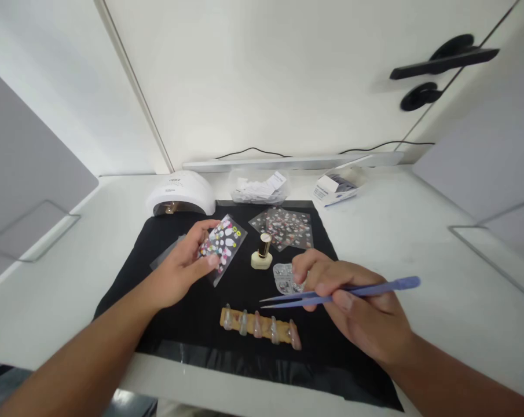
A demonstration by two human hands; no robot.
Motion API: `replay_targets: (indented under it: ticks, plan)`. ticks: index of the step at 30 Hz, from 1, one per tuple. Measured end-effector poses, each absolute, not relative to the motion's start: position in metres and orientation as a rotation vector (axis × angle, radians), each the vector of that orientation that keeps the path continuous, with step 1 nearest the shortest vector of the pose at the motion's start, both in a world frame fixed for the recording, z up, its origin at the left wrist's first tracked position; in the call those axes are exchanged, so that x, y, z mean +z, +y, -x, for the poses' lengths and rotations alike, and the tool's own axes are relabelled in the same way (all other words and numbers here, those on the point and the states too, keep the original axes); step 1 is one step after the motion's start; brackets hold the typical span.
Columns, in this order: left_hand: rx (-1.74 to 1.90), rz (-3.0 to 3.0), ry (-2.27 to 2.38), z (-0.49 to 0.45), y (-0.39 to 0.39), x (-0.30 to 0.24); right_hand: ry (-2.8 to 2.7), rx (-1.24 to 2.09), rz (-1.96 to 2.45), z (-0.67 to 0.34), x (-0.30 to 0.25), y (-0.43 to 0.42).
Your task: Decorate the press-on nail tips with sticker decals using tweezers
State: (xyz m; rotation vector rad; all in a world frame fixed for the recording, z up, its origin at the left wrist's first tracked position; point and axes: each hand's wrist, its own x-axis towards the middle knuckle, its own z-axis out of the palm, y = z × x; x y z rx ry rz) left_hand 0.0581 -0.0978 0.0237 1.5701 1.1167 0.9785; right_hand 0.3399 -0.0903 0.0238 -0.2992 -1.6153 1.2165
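Note:
My left hand [192, 253] grips a clear nail sticker sheet [227, 243] printed with white, pink and yellow shapes, thumb on its face. In my right hand [348, 289] is a pair of purple tweezers [366, 289], its thin tips slightly apart with nothing visible between them. The tips hover above a tan strip [238, 328] that bears several glossy false nails [257, 324]. Behind the tweezers lies a clear case of small gems [283, 278], partly hidden by my fingers. A nail polish bottle [262, 259] with a dark cap stands between my hands.
More sticker sheets [288, 227] lie on the black mat [192, 324]. Along the back of the white table [387, 226] stand a white nail lamp [182, 191], a clear bin of packets [259, 188] and an open small box [339, 186].

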Motion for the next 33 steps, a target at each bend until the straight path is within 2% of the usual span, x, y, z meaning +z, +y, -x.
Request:
replay_targets:
  ticks: [16, 23, 33]
  plan:
    - [1.386, -1.283, 0.830, -0.086, -0.115, 0.017, -1.730, 1.154, 0.294, -0.330, 0.034, -0.112]
    - [1.388, -1.422, 0.783, -0.100, -0.126, 0.014, -1.878, 1.096, 0.227, -0.322, 0.037, -0.115]
    - [1.394, -1.400, 0.692, -0.095, -0.127, 0.009, -1.703, 1.140, 0.273, -0.320, 0.025, -0.115]
